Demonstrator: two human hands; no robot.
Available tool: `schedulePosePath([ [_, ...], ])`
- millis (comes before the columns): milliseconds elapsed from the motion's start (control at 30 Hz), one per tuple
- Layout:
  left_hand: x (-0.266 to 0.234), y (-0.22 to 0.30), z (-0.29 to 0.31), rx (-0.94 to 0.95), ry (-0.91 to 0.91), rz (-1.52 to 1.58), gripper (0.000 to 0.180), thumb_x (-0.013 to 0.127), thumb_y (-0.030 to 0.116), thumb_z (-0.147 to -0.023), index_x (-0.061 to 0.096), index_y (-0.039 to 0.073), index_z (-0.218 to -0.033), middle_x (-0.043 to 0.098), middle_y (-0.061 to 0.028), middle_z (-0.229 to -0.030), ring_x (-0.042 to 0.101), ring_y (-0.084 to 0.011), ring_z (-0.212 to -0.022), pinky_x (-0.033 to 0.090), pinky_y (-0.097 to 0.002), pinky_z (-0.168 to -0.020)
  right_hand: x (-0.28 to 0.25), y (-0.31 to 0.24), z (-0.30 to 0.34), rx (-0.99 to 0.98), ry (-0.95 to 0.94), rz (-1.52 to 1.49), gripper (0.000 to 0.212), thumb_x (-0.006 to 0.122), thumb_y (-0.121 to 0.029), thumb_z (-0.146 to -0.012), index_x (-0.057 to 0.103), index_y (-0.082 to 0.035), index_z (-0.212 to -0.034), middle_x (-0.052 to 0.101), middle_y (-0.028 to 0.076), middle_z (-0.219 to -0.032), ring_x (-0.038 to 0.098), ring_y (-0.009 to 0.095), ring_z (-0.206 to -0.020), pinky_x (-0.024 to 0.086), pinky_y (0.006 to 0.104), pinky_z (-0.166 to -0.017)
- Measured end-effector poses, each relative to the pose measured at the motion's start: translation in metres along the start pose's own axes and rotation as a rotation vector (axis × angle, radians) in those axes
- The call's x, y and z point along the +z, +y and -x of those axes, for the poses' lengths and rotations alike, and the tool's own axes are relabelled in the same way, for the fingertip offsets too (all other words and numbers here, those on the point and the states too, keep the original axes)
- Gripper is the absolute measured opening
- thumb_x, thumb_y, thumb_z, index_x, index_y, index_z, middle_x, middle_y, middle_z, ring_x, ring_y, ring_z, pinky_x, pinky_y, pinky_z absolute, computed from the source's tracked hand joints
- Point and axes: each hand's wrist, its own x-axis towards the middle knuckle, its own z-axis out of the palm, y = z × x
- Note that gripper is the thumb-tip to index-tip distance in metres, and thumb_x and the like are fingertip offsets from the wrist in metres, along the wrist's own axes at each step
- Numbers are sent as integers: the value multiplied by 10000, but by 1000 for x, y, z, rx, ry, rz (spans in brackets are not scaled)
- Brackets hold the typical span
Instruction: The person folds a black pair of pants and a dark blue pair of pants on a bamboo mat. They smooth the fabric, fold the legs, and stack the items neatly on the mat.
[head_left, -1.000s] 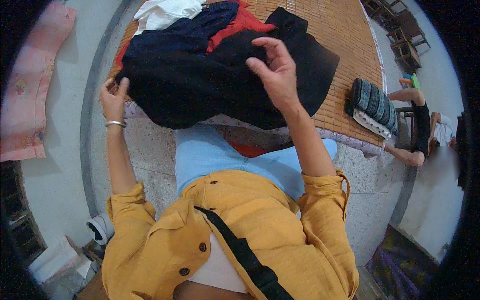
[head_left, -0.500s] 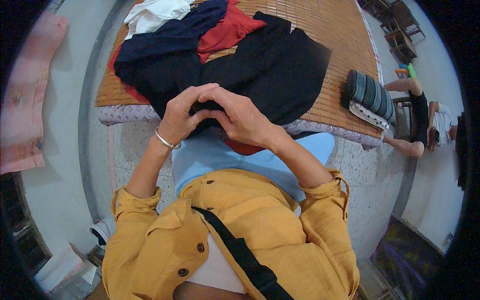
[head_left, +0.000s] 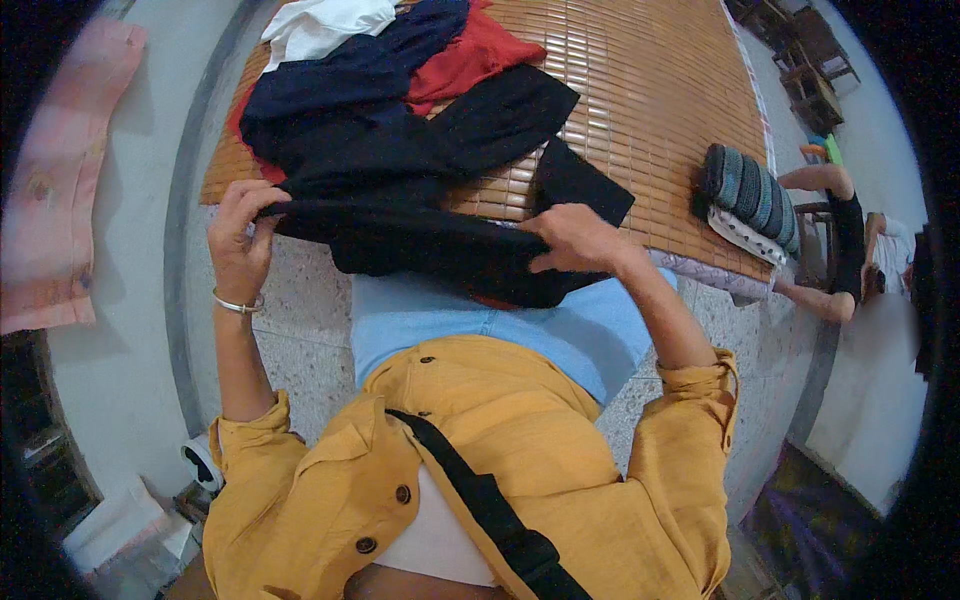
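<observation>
A black garment point(head_left: 430, 235) is stretched sideways between my two hands, partly over the bed edge and above my light blue trousers. My left hand point(head_left: 242, 235) pinches its left corner between thumb and fingers. Further right, my right hand point(head_left: 583, 240) grips the garment's upper edge, fingers curled over the cloth. More of the black cloth reaches back across the mat in two folded lengths. Which kind of garment it is, I cannot tell.
Behind lie a dark navy garment point(head_left: 330, 95), a red one point(head_left: 470, 55) and a white one point(head_left: 325, 28) on the bamboo mat point(head_left: 640, 70). A rolled striped cloth point(head_left: 748, 195) rests at the right edge. Another person's legs point(head_left: 825, 185) show beyond it.
My hands, close together before, have moved apart to left and right. The black garment's near edge is now lifted and drawn between them, and its right part has shifted, baring more mat.
</observation>
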Motion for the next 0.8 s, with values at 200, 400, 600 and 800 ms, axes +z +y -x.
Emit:
schedulePosePath([
  [200, -2, -38, 20, -170, 202, 96, 158, 585, -80, -747, 594, 25, -865, 584, -66, -898, 559, -173, -851, 444, -261, -769, -18, 71, 32, 311, -114, 121, 335, 703, -167, -634, 641, -93, -955, 629, 164, -874, 589, 346, -850, 481, 406, -728],
  [400, 4, -48, 21, -275, 408, 240, 135, 589, -66, -779, 593, 25, -878, 567, -55, -942, 541, -159, -891, 435, -265, -813, -77, 80, 73, 497, 691, 262, 256, 546, -28, -690, 637, -104, -917, 625, 148, -894, 586, 340, -868, 467, 404, -726],
  [600, 4, -36, 29, -80, 117, 207, 250, 584, -124, -651, 596, 48, -832, 546, -69, -976, 533, -206, -947, 420, -295, -842, -40, 119, 99, 401, 710, 451, 317, 542, 20, -654, 659, -136, -905, 644, 121, -876, 599, 321, -839, 472, 412, -734],
  [800, 21, -5, 49, -31, -346, 231, 304, 570, -112, -563, 579, 72, -804, 502, -103, -1043, 495, -275, -1012, 414, -333, -844, -4, 120, 73, 405, 542, 164, 210, 550, -66, -748, 652, -83, -932, 637, 151, -903, 595, 335, -857, 470, 415, -769],
])
